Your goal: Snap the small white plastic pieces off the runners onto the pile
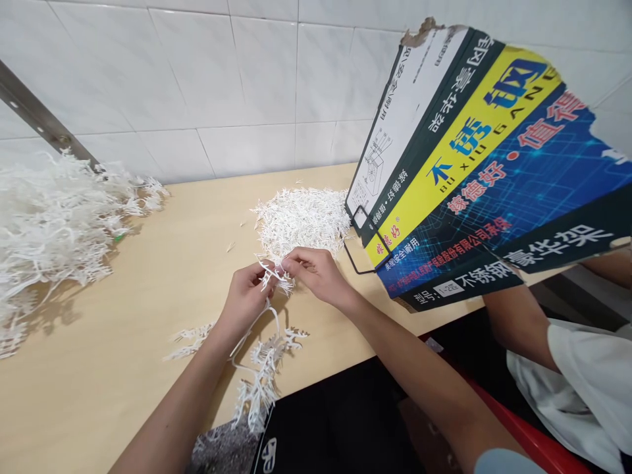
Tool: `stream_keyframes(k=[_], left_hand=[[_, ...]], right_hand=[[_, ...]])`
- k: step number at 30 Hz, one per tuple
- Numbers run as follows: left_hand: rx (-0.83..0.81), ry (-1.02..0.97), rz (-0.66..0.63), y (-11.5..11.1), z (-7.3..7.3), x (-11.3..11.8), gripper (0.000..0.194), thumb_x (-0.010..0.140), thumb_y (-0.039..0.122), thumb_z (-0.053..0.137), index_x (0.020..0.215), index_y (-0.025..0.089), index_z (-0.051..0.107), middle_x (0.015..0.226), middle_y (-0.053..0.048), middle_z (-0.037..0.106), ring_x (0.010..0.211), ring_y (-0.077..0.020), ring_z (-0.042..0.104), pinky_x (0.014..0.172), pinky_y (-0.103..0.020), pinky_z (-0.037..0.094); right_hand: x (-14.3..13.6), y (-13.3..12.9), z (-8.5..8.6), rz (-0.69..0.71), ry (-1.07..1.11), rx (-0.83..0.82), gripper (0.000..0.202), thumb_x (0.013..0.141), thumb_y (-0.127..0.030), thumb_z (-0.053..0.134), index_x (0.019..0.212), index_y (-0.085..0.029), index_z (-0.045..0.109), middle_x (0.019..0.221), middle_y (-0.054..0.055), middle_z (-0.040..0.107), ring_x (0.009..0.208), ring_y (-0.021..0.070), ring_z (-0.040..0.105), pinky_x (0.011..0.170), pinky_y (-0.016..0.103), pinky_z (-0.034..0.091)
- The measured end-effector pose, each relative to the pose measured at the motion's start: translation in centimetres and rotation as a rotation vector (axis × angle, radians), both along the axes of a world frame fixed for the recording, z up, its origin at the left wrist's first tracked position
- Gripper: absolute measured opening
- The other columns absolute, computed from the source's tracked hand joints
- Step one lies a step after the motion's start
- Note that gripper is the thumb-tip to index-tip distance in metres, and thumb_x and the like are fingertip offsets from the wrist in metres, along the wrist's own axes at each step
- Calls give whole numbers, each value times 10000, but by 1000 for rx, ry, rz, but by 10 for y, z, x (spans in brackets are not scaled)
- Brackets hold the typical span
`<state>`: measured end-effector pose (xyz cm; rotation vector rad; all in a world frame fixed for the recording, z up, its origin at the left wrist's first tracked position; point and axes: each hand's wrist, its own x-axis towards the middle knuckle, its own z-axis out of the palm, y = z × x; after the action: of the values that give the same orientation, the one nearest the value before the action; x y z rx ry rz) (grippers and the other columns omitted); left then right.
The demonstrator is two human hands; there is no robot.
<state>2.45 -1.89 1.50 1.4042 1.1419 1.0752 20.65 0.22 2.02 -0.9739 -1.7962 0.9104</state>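
Observation:
My left hand (248,289) is closed on a white branched plastic piece (269,268), which looks like a moulding sprue with small prongs. My right hand (313,271) pinches at the right end of the same piece; its fingertips hide the exact contact. A thin white stem (274,309) hangs below my left hand and leads to a cluster of branched white pieces (264,375) at the table's front edge. Just beyond my hands lies a pile of small loose white pieces (303,220). A few more branched bits (192,339) lie left of my left forearm.
A large heap of white branched plastic (54,224) covers the table's left side. At right, a printed cardboard panel (464,164) stands in a black wire holder (363,253). Behind it a co-worker's arm (523,322) shows. A tiled wall (257,79) backs the wooden table (123,368).

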Motion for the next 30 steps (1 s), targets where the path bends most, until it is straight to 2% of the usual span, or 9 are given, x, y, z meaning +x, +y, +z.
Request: stream_keyframes(k=[4,8,13,17,19,22,25,28,30], left_hand=[[-22,-39,5,0,4,-2,296,847,405,724,729,158,612,575,36,482,527,-100,439,530,-224,348],[-74,-79,-76,0,9,-1,339,789,408,785,668,152,598,543,38,485,502,-85,411,513,-216,329],[-127,-166,-194,-2,6,0,424,746,491,816,636,141,603,586,-33,629,460,-81,414,473,-227,320],[-210,-282,-239,-3,4,0,450,740,539,813,667,149,602,641,-75,696,405,-80,425,441,-238,318],[-228,-302,-234,-3,3,0,453,742,548,807,665,158,590,617,-67,688,398,-90,449,437,-237,321],[-220,-273,-204,-1,2,2,438,738,523,804,637,164,575,586,-44,657,404,-93,457,439,-237,331],[-209,-254,-143,1,2,3,395,710,456,806,599,170,558,495,18,535,391,-93,444,431,-233,328],[-206,-239,-58,1,6,5,346,704,403,786,590,173,554,467,49,453,382,-90,432,425,-228,334],[-198,-234,-4,0,9,7,324,711,398,778,604,169,574,473,49,450,392,-85,418,423,-223,343]], right_hand=[[-1,3,-1,90,114,-139,209,898,-388,713,898,-183,675,869,22,692,782,143,638,687,253,492],[-1,2,-2,216,126,-219,176,969,-340,591,871,-194,573,726,-27,614,631,112,582,622,241,468],[0,-2,-4,286,31,-224,201,992,-237,451,798,-203,491,625,-39,598,569,108,556,589,232,429],[0,0,-7,421,253,-366,211,960,-226,422,751,-213,442,608,-46,538,556,117,573,591,251,439],[-2,2,-10,442,362,-421,212,938,-222,428,727,-218,416,601,-56,486,544,120,578,588,259,443],[-3,4,-12,384,388,-428,239,935,-236,440,698,-215,411,592,-61,447,524,118,577,569,256,435],[-3,4,-10,210,334,-351,282,959,-302,487,696,-209,443,603,-57,461,532,113,564,568,248,449],[-1,3,-5,45,211,-242,201,968,-372,566,878,-196,605,738,-19,599,683,129,623,626,239,480],[0,2,-2,79,170,-218,232,984,-411,563,1026,-203,656,863,11,660,789,143,652,656,238,491]])
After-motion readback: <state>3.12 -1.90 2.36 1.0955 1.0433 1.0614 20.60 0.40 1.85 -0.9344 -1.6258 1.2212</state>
